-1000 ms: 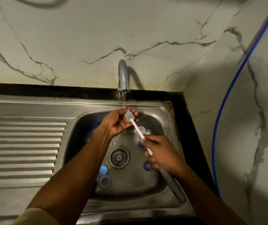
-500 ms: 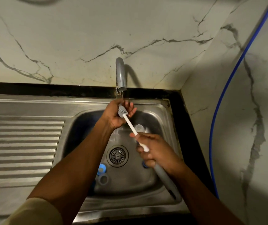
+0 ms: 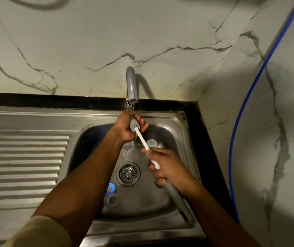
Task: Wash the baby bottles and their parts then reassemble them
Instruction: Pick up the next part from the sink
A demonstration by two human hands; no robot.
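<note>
Under the grey faucet [image 3: 131, 86], my left hand [image 3: 127, 128] curls its fingers around the bristle head of a white-stemmed bottle brush [image 3: 141, 138]. My right hand [image 3: 165, 168] grips the brush lower down, where the white stem meets its grey handle [image 3: 178, 202]. Water runs over the left hand into the steel sink [image 3: 176, 125]. On the sink floor lie a clear bottle part [image 3: 152, 142], a blue ring [image 3: 111, 187] and a grey ring [image 3: 112, 200]. Whether the left hand also holds a small part is hidden.
The round drain strainer [image 3: 128, 173] sits mid-basin. A ribbed steel drainboard [image 3: 23, 166] stretches to the left. Marble walls close the back and right, with a blue hose [image 3: 246, 107] running down the right wall.
Both hands have shifted slightly up and left toward the faucet, the left hand closing more around the brush head. A blue part by my right hand is now hidden.
</note>
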